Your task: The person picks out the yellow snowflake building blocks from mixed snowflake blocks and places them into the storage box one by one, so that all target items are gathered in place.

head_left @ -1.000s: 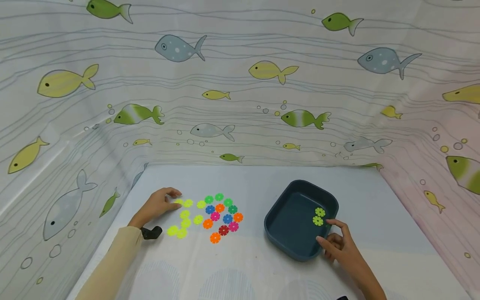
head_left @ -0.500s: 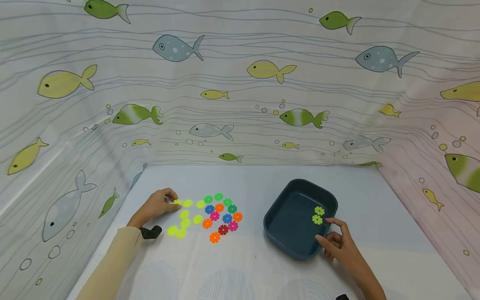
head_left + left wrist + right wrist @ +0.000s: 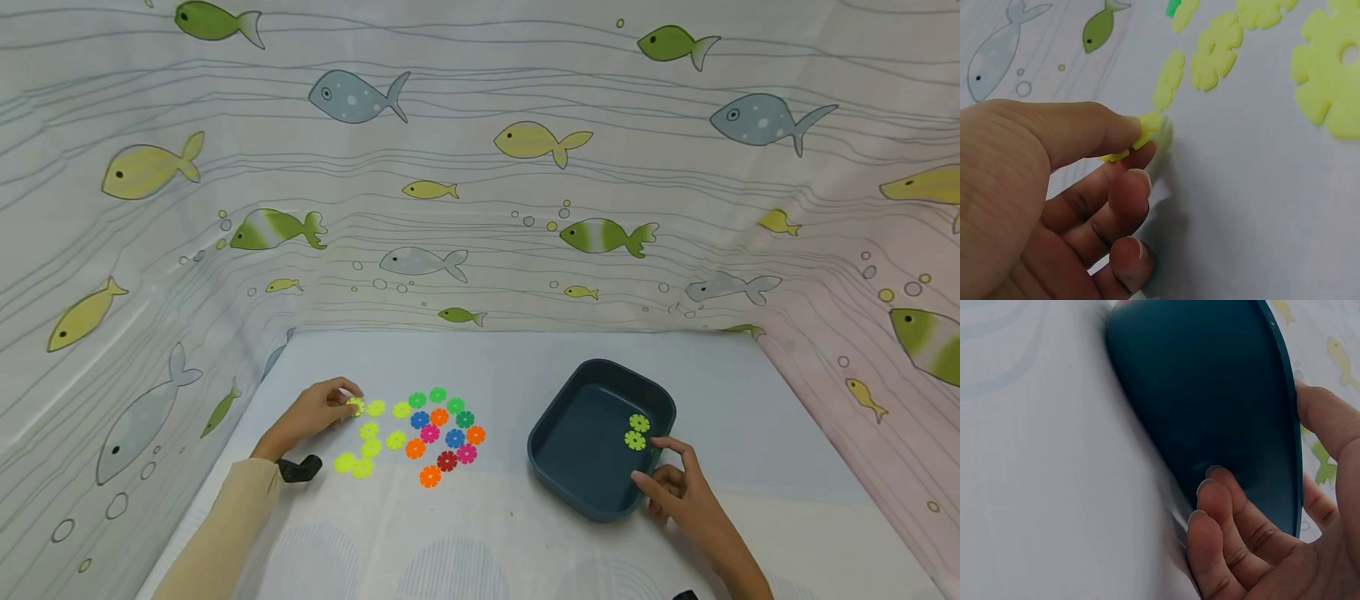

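In the head view my left hand (image 3: 318, 408) is at the left edge of a group of flower-shaped plastic discs. Thumb and index finger pinch one yellow disc (image 3: 1149, 128), tilted up off the cloth; the fingers partly cover it. Several other yellow discs (image 3: 371, 448) lie flat beside and in front of that hand. Over on the right, my right hand (image 3: 690, 500) grips the near right side of a dark blue tray (image 3: 573, 467), the thumb at its rim and curled fingers against the outer wall (image 3: 1210, 394). Two yellow-green discs (image 3: 636, 440) lie inside the tray.
Orange, blue, pink, red and green discs (image 3: 447, 461) lie just right of the yellow ones. A pale cloth (image 3: 480, 533) covers the table. Fish-patterned fabric walls (image 3: 480, 250) rise at the back and both sides.
My left thumb and index finger have come together on the yellow disc and tilted it up from the cloth. The right hand and the tray stay in place.
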A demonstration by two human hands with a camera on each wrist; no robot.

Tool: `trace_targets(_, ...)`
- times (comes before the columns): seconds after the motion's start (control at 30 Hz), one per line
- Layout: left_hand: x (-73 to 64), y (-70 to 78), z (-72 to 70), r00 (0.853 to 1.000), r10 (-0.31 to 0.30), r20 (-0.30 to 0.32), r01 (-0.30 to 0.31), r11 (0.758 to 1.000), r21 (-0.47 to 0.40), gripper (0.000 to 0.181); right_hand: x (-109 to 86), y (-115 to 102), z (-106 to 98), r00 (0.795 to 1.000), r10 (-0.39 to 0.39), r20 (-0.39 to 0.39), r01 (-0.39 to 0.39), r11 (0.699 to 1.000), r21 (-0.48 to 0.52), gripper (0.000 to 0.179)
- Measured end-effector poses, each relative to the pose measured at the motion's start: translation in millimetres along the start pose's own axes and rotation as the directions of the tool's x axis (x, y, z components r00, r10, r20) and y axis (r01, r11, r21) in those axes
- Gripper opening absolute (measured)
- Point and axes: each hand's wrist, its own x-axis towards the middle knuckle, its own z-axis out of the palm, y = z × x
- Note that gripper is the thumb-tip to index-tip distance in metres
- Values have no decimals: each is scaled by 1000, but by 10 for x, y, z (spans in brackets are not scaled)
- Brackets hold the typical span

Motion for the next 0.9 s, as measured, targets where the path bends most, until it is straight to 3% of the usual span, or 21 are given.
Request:
trace_targets(0.17,28,38,-22,1000,26,-4,-26,1000,-9,21,-10,8,3,1000,-13,-8,13,1000,-2,68)
trace_targets(0.33,45,69,-21,1000,14,-11,-15,1000,-11,22,-11,12,15,999,-35,-9,35,999,-1,67)
trace_targets(0.9,59,248,33,997,69,-17,-69,998,15,28,-4,-40,36,1000,12,-13,-12,1000,-1,68)
